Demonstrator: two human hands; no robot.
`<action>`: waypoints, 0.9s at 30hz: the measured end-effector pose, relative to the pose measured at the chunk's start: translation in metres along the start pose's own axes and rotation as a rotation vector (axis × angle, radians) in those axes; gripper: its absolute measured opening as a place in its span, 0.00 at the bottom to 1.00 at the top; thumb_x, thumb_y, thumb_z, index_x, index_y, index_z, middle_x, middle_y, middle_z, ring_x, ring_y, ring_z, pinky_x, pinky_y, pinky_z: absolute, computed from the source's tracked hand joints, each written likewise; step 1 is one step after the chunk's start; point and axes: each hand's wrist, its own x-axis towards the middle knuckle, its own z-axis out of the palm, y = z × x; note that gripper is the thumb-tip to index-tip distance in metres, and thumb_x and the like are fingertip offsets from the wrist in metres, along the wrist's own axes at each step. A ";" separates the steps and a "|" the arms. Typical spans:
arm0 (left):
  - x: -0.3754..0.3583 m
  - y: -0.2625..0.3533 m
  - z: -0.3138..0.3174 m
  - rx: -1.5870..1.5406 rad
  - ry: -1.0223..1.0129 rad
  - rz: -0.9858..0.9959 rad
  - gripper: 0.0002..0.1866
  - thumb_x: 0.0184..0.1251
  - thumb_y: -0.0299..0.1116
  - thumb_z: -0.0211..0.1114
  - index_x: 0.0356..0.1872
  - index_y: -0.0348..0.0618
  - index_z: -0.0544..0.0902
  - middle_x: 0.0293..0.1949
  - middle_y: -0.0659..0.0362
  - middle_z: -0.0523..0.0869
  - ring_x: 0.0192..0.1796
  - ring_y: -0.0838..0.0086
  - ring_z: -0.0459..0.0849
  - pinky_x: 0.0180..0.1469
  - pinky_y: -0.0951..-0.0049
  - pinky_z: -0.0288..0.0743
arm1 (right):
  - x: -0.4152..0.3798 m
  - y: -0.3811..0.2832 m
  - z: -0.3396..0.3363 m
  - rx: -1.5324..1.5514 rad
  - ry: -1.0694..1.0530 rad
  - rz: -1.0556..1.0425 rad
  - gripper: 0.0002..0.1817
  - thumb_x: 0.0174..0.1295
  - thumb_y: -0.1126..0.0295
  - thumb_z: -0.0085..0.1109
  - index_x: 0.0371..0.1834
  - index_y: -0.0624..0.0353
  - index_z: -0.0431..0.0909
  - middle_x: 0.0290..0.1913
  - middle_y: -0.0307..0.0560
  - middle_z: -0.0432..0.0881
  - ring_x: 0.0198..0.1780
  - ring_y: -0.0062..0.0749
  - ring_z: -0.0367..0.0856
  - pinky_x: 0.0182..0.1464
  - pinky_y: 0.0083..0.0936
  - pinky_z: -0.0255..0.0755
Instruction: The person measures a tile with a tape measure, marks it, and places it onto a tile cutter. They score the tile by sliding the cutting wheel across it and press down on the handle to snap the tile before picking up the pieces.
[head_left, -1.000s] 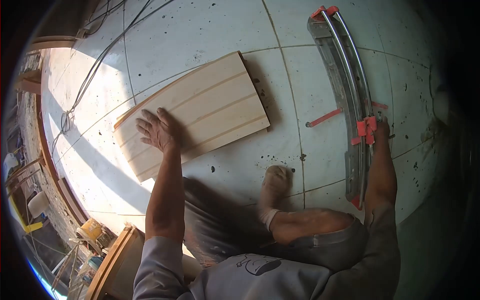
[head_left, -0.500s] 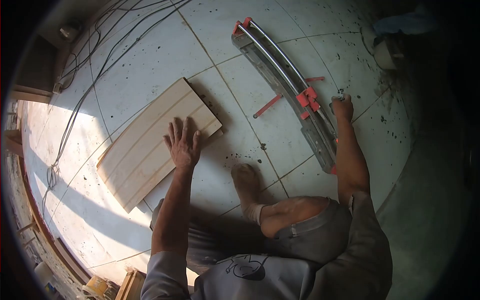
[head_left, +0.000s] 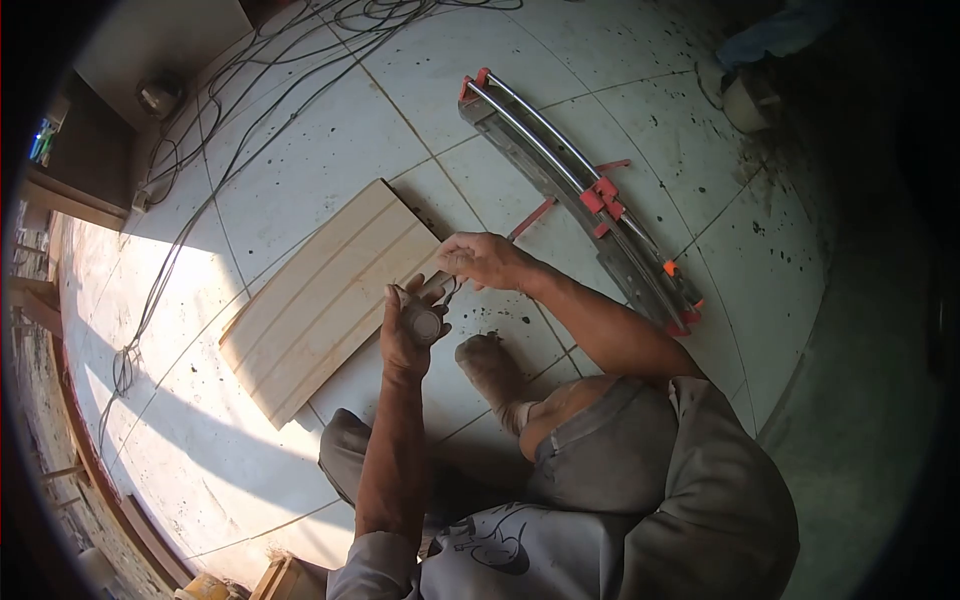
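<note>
Left hand (head_left: 402,345) curled round a small round-faced case (head_left: 425,323), apparently a tape measure; a firm grasp is shown. Right hand (head_left: 488,262) brought across from the right, fingers bent and thumb drawn in near a short pale strip (head_left: 439,283) by the case; whether the strip is pinched cannot be told.

Case seen low over the near long edge of a striped board (head_left: 330,305); contact with the board cannot be judged. Board laid flat, beyond and to the left of both hands, its long axis run from near left to far right. Left hand set nearer the middle of that edge; right hand seen beside the far right corner.

Tile cutter (head_left: 545,158) placed to the right, slanted the opposite way, its near end beside the right forearm. Floor (head_left: 455,190) shown between board and cutter, entered by a red support arm (head_left: 531,218). Nearer side occupied by a foot (head_left: 482,365); cables (head_left: 295,115) strewn beyond the board.
</note>
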 end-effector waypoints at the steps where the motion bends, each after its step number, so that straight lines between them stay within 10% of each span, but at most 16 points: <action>1: -0.007 0.006 -0.002 -0.050 0.059 -0.002 0.36 0.66 0.65 0.51 0.57 0.41 0.73 0.40 0.55 0.83 0.38 0.71 0.82 0.36 0.70 0.78 | 0.011 0.009 -0.006 -0.165 0.128 -0.103 0.33 0.58 0.50 0.62 0.59 0.65 0.70 0.49 0.57 0.81 0.51 0.43 0.80 0.51 0.34 0.76; 5: -0.023 0.022 -0.050 0.086 0.152 -0.015 0.33 0.64 0.61 0.57 0.55 0.41 0.73 0.37 0.57 0.84 0.39 0.71 0.82 0.34 0.72 0.76 | 0.003 0.103 -0.099 -0.915 0.758 0.110 0.42 0.49 0.49 0.69 0.64 0.57 0.63 0.58 0.59 0.70 0.59 0.55 0.70 0.60 0.47 0.66; 10: -0.026 0.025 -0.080 0.053 0.190 0.006 0.31 0.65 0.60 0.57 0.53 0.41 0.74 0.37 0.56 0.84 0.39 0.70 0.83 0.34 0.69 0.77 | -0.055 0.161 -0.155 -0.869 0.619 0.766 0.48 0.46 0.50 0.72 0.68 0.52 0.55 0.61 0.58 0.66 0.64 0.54 0.67 0.60 0.53 0.65; 27: 0.009 -0.019 -0.074 0.003 0.080 -0.145 0.31 0.67 0.58 0.55 0.53 0.36 0.74 0.40 0.54 0.84 0.42 0.69 0.83 0.40 0.68 0.78 | -0.085 0.140 -0.079 -0.879 0.553 0.462 0.35 0.42 0.65 0.68 0.54 0.61 0.62 0.49 0.66 0.72 0.53 0.60 0.73 0.56 0.47 0.70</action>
